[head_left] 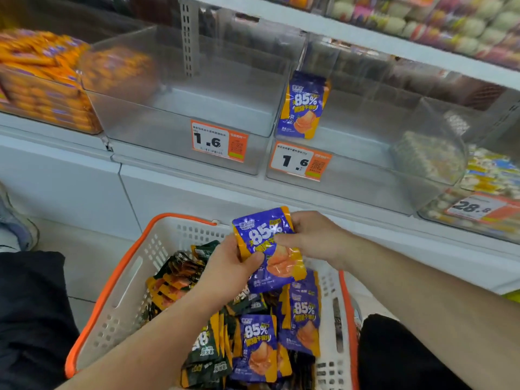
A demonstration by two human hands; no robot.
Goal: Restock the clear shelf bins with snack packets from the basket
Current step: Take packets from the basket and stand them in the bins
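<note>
Over the white basket with an orange rim (112, 280) both hands hold one purple and orange snack packet (274, 266). My left hand (228, 270) grips its left edge, thumb on the front. My right hand (309, 235) pinches its upper right part. In the basket lie more purple packets (260, 347) and dark green packets (180, 277). On the shelf above, the right clear bin (351, 175) has one purple packet (305, 105) standing against its left wall. The left clear bin (180, 108) holds nothing.
Orange price tags reading 1.6 hang on both bins (218, 143). A bin of orange packets (45, 80) is at the far left. Bins of other sweets (489, 175) stand at the right. A shoe (14, 223) is on the floor at left.
</note>
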